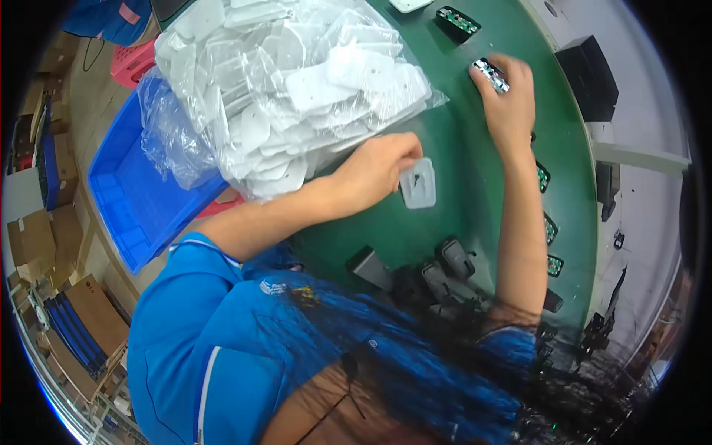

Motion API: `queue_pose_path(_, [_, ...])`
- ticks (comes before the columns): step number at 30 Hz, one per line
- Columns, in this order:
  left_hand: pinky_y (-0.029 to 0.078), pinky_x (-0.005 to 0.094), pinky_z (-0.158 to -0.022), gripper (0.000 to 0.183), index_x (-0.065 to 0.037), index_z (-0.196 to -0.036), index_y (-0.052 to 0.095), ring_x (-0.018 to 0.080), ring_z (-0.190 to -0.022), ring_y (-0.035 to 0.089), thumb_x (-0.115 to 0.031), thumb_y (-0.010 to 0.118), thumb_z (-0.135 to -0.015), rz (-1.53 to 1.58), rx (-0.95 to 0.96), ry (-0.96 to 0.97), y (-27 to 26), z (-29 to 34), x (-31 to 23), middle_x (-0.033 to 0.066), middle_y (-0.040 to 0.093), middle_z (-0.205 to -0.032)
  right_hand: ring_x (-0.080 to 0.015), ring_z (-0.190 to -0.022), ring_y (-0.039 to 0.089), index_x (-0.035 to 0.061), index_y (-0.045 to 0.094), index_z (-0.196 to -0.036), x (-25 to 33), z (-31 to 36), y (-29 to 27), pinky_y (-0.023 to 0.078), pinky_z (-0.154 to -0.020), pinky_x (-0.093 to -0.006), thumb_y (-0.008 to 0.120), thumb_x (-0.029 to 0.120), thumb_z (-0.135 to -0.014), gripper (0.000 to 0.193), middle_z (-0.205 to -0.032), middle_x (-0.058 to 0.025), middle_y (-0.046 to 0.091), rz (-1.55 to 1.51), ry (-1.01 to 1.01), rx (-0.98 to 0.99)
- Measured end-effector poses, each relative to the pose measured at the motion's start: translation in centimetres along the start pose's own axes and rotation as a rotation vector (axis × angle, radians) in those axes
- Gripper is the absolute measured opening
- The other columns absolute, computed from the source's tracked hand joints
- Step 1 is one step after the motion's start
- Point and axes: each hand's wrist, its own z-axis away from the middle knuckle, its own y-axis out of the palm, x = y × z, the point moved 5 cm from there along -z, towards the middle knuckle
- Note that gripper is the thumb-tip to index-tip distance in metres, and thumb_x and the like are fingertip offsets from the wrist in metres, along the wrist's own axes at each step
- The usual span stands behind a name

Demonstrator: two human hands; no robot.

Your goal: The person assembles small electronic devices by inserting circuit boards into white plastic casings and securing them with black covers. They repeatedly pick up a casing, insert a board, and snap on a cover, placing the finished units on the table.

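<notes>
My right hand (510, 100) grips a small electronic device (492, 76) with a bare circuit board facing up, above the green table's far right part. My left hand (382, 169) is closed, with thumb and fingers drawn together at the upper left edge of a small white plastic tray (420, 194). Small dark pieces (417, 179) lie in that tray, too small to name. What the left fingers pinch, if anything, is hidden. Beyond the right hand lies a black housing (457, 24) with a green circuit board inside.
A clear bag of white plastic covers (319, 85) fills the table's left side, beside a blue bin (141, 193). Several circuit-board units (549, 228) line the right edge near my forearm. Dark housings (454, 257) stand close to my body. A black box (587, 78) sits beyond the right edge.
</notes>
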Motion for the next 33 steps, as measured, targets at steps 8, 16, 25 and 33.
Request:
queue_pose_path(8, [0.050,0.0404,-0.067,0.012,-0.005,-0.094,0.058,0.0328,-0.076,0.059,-0.002,0.058,-0.082,-0.412,0.078,0.126,1.3,-0.6,-0.8,0.0133,0.051,-0.092,-0.0330,-0.099,0.057,0.0072,0.056,-0.116,-3.7,-7.8,7.1,0.047,-0.086,-0.0413,0.068,0.022,-0.080,0.041,-0.111,-0.0119,0.061,0.236,-0.111,0.129])
queue_pose_path(16, [0.049,0.0363,-0.071,0.051,-0.003,-0.110,0.051,0.0293,-0.087,0.056,-0.032,0.072,-0.073,-0.724,-0.082,0.239,1.7,1.8,-2.5,0.0128,0.047,-0.099,-0.0099,-0.066,0.057,0.0024,0.055,-0.113,-0.8,8.4,-4.4,0.046,-0.060,-0.0244,0.064,0.022,-0.088,0.033,-0.088,-0.0077,0.062,-0.522,0.468,0.137])
queue_pose_path(25, [0.043,0.0389,-0.084,0.061,0.000,-0.114,0.046,0.0329,-0.097,0.047,-0.025,0.075,-0.066,-0.877,-0.071,0.392,3.4,2.6,-2.6,0.0163,0.045,-0.109,-0.0201,-0.092,0.058,0.0063,0.061,-0.113,-1.0,17.7,-9.4,0.047,-0.078,-0.0310,0.070,0.021,-0.082,0.035,-0.107,-0.0081,0.061,-0.170,0.419,0.191])
queue_pose_path(33, [0.036,0.0413,-0.105,0.057,-0.003,-0.128,0.048,0.0300,-0.120,0.049,0.007,0.058,-0.072,-0.666,0.318,0.552,1.8,0.4,-1.5,0.0124,0.054,-0.127,-0.0275,-0.100,0.060,0.0028,0.058,-0.117,2.2,16.3,-8.3,0.046,-0.088,-0.0360,0.065,0.003,-0.078,0.040,-0.110,-0.0138,0.061,-0.052,0.207,0.221])
